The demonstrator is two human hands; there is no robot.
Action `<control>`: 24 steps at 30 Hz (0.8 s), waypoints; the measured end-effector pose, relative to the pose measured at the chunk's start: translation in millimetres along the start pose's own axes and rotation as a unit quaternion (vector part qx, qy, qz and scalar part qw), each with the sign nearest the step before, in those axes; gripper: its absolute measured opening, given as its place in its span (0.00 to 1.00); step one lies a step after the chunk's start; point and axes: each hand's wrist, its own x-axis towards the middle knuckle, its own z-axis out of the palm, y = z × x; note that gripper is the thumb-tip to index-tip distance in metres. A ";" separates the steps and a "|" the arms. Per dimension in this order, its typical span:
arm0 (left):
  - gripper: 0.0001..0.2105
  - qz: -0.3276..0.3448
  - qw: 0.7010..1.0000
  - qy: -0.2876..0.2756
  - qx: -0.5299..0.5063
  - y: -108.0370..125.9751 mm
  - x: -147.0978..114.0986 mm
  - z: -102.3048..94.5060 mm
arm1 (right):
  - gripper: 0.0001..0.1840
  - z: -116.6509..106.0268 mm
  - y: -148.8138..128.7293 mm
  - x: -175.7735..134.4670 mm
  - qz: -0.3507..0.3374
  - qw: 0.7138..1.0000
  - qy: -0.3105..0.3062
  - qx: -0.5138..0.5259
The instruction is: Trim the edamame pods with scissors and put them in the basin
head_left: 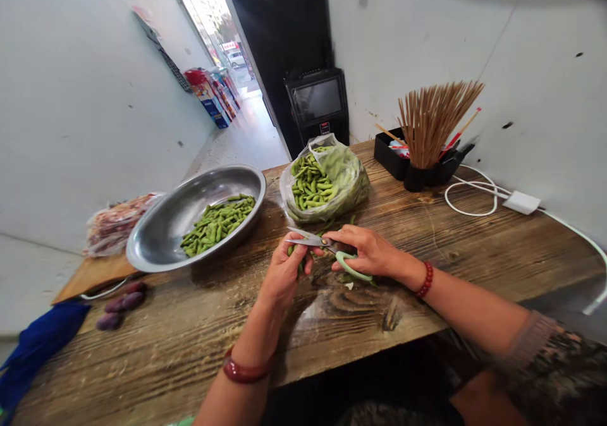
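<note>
My right hand [367, 250] grips green-handled scissors [353, 267], whose blades are parted and point left. Close to the blade tips, my left hand [284, 271] pinches a green edamame pod [300, 263], partly hidden by the fingers. Just beyond my hands stands a clear plastic bag [353, 182] full of pods, its mouth facing me. To the left, a wide steel basin [161, 224] holds a heap of edamame pods [218, 224] on its near right side. Small green trimmings and a pale scrap [349, 286] lie on the wood below the scissors.
Dark plums [124, 303] and a blue cloth [42, 350] lie at the left of the wooden table [190, 337], near a bagged reddish bundle [121, 224]. At the back right, a black holder [420, 178] carries wooden skewers [434, 122]; a white cable [467, 211] with an adapter runs beside it.
</note>
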 end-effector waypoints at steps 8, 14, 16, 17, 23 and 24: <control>0.10 0.004 1.000 -0.005 0.006 0.9 -0.4 -0.6 | 0.29 1.1 2.2 -0.7 -0.008 1.000 0.004 -0.001; 0.10 -0.002 1.000 0.003 0.015 1.0 0.5 -3.5 | 0.28 -1.1 -1.2 -0.3 -0.004 1.000 -0.002 -0.025; 0.10 -0.004 1.000 0.006 0.017 1.7 0.6 -3.5 | 0.27 -0.7 -2.0 0.0 -0.002 1.000 -0.001 -0.028; 0.10 -0.006 1.000 0.007 0.018 2.1 0.8 -3.5 | 0.27 -0.6 -2.0 0.3 -0.001 1.000 -0.001 -0.031; 0.08 -0.018 1.000 0.000 -0.003 4.2 3.8 -8.9 | 0.25 -3.4 5.3 3.2 0.022 0.999 0.021 -0.031; 0.08 -0.013 1.000 0.006 -0.014 5.2 4.2 -10.3 | 0.26 -4.4 7.1 3.6 0.027 0.999 0.029 -0.031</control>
